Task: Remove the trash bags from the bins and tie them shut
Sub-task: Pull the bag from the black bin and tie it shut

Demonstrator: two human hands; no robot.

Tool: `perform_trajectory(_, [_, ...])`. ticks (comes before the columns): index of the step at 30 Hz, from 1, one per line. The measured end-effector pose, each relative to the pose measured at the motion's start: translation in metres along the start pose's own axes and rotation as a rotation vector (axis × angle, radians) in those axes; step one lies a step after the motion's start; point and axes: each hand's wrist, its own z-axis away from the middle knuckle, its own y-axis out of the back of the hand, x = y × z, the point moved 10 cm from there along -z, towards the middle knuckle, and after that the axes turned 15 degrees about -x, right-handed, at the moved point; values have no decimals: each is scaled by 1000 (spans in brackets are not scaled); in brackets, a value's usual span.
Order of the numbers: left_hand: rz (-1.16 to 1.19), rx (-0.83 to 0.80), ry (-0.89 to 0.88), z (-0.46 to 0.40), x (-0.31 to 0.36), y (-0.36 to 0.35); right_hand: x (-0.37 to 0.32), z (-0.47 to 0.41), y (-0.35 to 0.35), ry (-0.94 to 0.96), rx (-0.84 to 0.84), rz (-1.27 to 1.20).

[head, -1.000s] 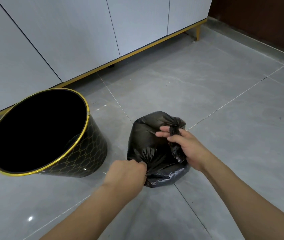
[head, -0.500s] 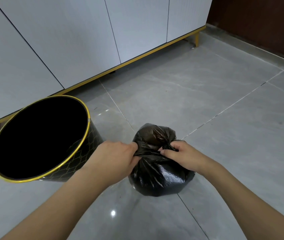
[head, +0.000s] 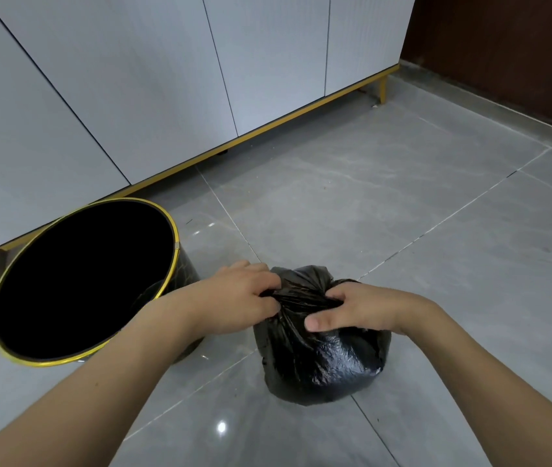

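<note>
The trash bag [head: 321, 358] is soft, slippery film; left hand [head: 240, 298] and right hand [head: 362, 306] fingers pinch its gathered neck, the proper hold.

Trash bag [head: 321, 352] on the floor [head: 402, 210], just right of the bin [head: 180, 264]. Left hand [head: 237, 298] and right hand [head: 362, 308] on the bag's gathered top, one at each side. Behind both, cabinet [head: 166, 79] along the back; wall [head: 503, 45] at far right.
</note>
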Motion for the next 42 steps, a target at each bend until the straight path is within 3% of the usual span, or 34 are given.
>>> perform_trajectory(5, [228,-43,-9,-4,-4,-3,-8,-9,15,-125,157,478])
perform_trajectory(7, [254,56,-41,-7,-6,0,-14,-10,11,-145,136,583])
perform_trajectory(10, [305,327,-85,-2,-11,12,-17,-12,12,-176,137,646])
perform_trajectory(12, [473,393,-108,0,-15,8,-23,-11,14,-188,162,678])
perform_trajectory(15, [841,321,-119,-6,-22,-16,-32,-9,14,-206,182,749])
perform_trajectory(20, [787,341,35,-1,-33,-35,-31,0,11,-153,169,601])
perform_trajectory(27, [705,361,71,4,-24,-40,-52,26,9,-159,613,1128])
perform_trajectory(31, [573,319,22,5,-16,-39,-44,33,16,-305,584,1104])
perform_trajectory(33, [545,282,-15,8,-10,-36,-37,30,16,-288,475,944])
perform_trajectory(38, [501,199,-127,14,9,-31,0,21,-5,-95,70,-105])
perform_trajectory(42, [458,213,-148,19,15,-19,21,24,-3,36,90,-682])
